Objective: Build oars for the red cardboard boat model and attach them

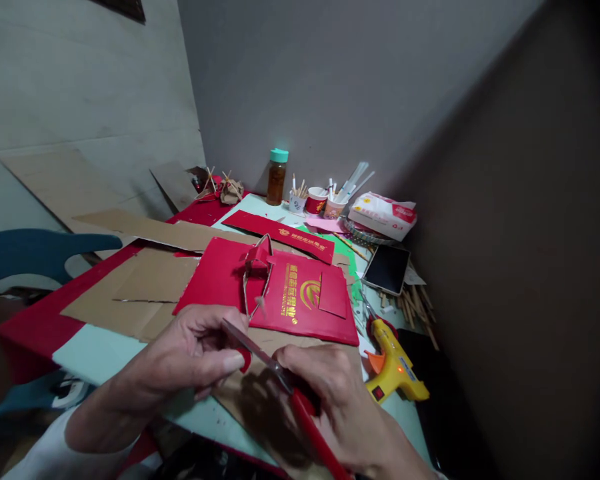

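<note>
- The counter [105, 347] in front of you has a pale green top, and it carries many sheets and small tools.
- Brown cardboard sheets [145, 287] lie flat on the left part of the counter, with red card under their edges.
- The big red card with gold print [300, 300] lies in the middle, just behind your hands, and a cut flap stands up from it near the centre.
- A long red strip [285, 235] with gold letters lies behind this card, closer to the wall.
- The white tissue pack [385, 215] rests at the back right, and a dark tablet [387, 268] lies just in front of it.
- Your left hand [190, 353] is closed in a pinch; thumb and fingers hold a small red piece [245, 361] above the near edge of the counter.
- Your right hand [340, 400] is closed around the red handle of the scissors [275, 367].
- The scissors blades point up and to the left, and they touch the small red piece beside your left thumb.
- The yellow glue gun [395, 367] lies on the counter just to the right of your right hand.
- A brown bottle with a green cap [277, 177] stands at the wall, beside some paper cups [325, 201] with sticks in them.
</note>
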A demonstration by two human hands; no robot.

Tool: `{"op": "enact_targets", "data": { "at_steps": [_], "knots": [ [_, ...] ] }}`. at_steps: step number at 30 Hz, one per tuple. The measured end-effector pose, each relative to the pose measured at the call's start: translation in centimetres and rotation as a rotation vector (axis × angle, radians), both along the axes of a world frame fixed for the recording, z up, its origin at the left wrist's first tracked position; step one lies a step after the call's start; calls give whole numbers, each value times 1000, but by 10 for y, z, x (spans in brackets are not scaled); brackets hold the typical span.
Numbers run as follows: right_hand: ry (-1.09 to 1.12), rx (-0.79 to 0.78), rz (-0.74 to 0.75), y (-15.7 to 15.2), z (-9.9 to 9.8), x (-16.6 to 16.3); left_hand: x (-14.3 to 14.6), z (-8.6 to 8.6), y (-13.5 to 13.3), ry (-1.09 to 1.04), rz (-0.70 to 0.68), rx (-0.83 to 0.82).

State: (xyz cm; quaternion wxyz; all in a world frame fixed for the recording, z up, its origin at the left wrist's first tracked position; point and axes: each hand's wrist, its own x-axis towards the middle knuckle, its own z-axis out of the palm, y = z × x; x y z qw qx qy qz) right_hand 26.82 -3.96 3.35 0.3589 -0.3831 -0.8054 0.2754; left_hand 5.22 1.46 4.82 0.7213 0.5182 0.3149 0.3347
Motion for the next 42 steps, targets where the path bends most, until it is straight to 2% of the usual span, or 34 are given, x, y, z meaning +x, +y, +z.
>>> {"op": "enact_targets", "data": {
  "at_steps": [4, 6, 12, 16, 19, 22, 25, 30, 36, 42],
  "knots": [
    [-78, 2, 61, 0, 4, -1, -13, 7, -9, 44, 72, -12],
    [-79, 21, 26, 0, 5, -1, -21, 9, -11, 51, 98, -43],
    [-72, 85, -317, 7, 3, 18, -40, 0, -9, -60, 58, -33],
    [-249, 107, -610, 18, -3, 44, -39, -1, -10, -126, 76, -47],
    [-372, 47, -702, 23, -8, 60, -36, 1, -10, -115, 126, -61],
    [-427, 33, -735, 27, -14, 70, -33, -1, -8, -125, 152, -8],
    [-504, 89, -728, 31, -24, 73, -32, -6, -4, -141, 173, 49],
    [-613, 169, -672, 39, -40, 74, -33, -12, 0, -143, 203, -20],
    [-702, 138, -645, 43, -42, 70, -30, -13, 2, -172, 189, -38],
    [-827, 179, -736, 37, -39, 61, -27, -9, 8, -53, 291, -79]
  ]
}}
